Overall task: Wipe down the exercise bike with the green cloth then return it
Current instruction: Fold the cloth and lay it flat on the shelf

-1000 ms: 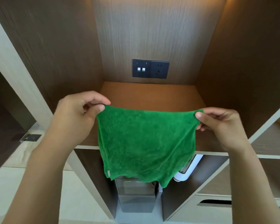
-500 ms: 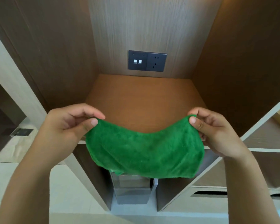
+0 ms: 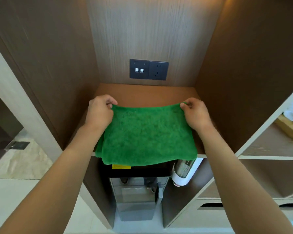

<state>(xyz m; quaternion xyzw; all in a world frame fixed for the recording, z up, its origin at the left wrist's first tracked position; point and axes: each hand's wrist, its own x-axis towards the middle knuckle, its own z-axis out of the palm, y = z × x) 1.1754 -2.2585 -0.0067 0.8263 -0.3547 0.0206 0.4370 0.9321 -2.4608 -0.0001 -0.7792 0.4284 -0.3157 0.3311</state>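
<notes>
— Cloth first: where are we holding it?

— We are pinching the green cloth by its two far corners, the left hand with fingers and thumb curled on the left corner, the right hand doing the same on the right corner. Between our fingertips the top edge is running nearly straight.

— And the rest of it?

— From our fingers back toward us it is lying spread over the wooden shelf, and the near edge is drooping over the shelf's front lip. It looks doubled, since a second layer is peeking out at the near left corner.

— So how far along are we judging ourselves to be?

— No exercise bike is showing anywhere, so we cannot confirm the wiping. Judging by the cloth being laid in a cupboard niche, we are taking this as the return step, nearly finished.

— What is left?

— We are still gripping both corners, so letting go remains, and perhaps nudging the cloth farther in, toward the socket panel beyond our fingers, so the overhang stops hanging above the water dispenser below our wrists.
</notes>
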